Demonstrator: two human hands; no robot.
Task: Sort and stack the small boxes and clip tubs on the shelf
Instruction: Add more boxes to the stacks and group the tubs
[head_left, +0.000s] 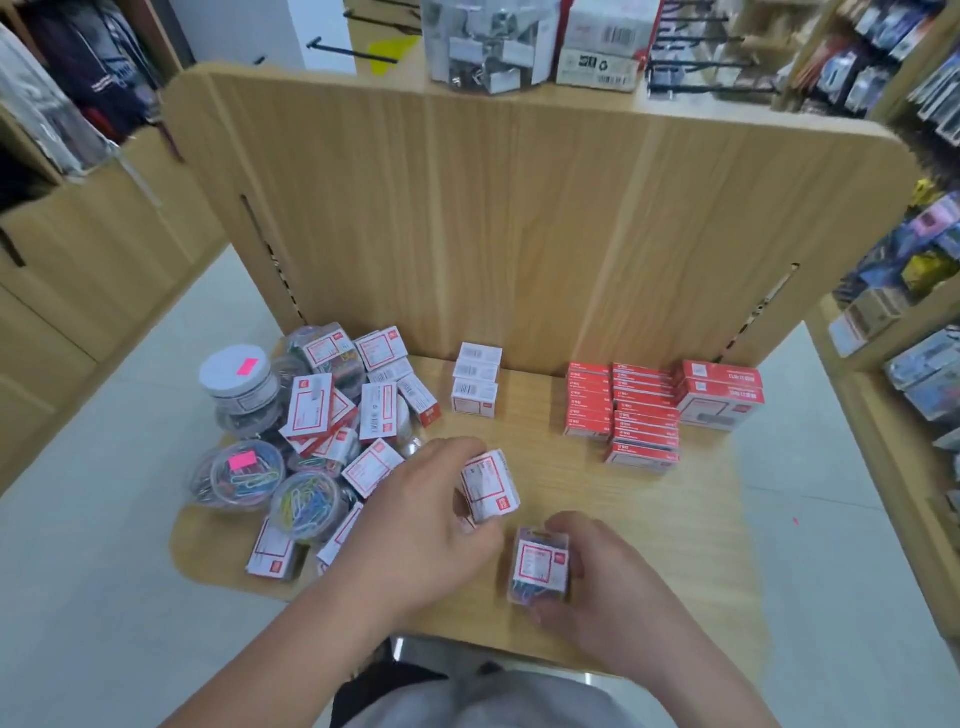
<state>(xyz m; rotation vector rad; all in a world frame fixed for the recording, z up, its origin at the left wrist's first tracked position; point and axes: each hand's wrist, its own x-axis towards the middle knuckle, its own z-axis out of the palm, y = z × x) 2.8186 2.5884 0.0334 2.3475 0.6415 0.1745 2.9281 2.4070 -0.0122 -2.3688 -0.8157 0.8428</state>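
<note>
On the shelf, a messy pile of small boxes and clip tubs sits at the left. A little stack of boxes stands at the back middle. Rows of flat boxes are stacked at the right

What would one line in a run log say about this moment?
left hand: holds small white box | right hand: holds clear clip box | unsorted pile: shelf left | red boxes: stacked right

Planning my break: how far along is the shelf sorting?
Done: red boxes stacked at the right, a white stack at the back. In hand: left hand holds a white box, right hand a clip box. Left: the jumbled pile of boxes and tubs.
</note>
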